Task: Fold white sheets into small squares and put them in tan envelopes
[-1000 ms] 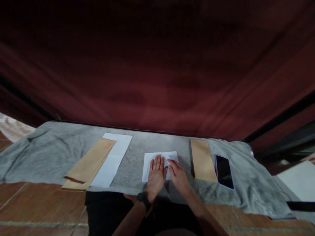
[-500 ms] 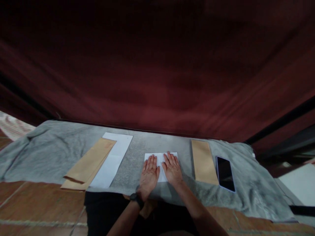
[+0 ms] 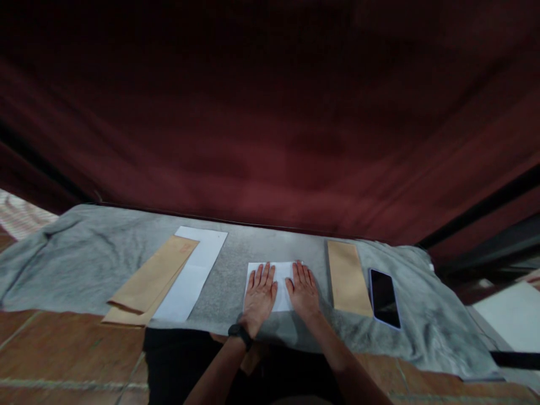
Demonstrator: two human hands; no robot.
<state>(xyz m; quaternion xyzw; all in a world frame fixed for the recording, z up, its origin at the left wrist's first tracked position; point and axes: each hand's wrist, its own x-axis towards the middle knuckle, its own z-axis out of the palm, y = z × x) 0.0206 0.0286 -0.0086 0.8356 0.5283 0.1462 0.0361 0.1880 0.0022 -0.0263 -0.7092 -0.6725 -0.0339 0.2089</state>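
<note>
A small white sheet of paper [image 3: 282,291], seemingly folded, lies on the grey cloth in front of me. My left hand [image 3: 260,292] rests flat on its left part, fingers stretched out and palm down. On the paper's right edge my right hand [image 3: 304,289] also lies flat with its fingers extended. Neither hand grips anything. Part of the paper is hidden beneath both hands. A dark watch [image 3: 240,336] circles my left wrist.
Brown envelopes [image 3: 152,273] overlap a longer white sheet [image 3: 202,270] at the left. To the right lie another brown envelope [image 3: 349,278] and a phone [image 3: 385,298]. The grey cloth [image 3: 105,236] covers the surface, with a dark red panel [image 3: 270,140] behind it.
My right hand has slid outward to the right edge of the paper, and my left hand has shifted slightly right. The gap between them is wider and shows more paper.
</note>
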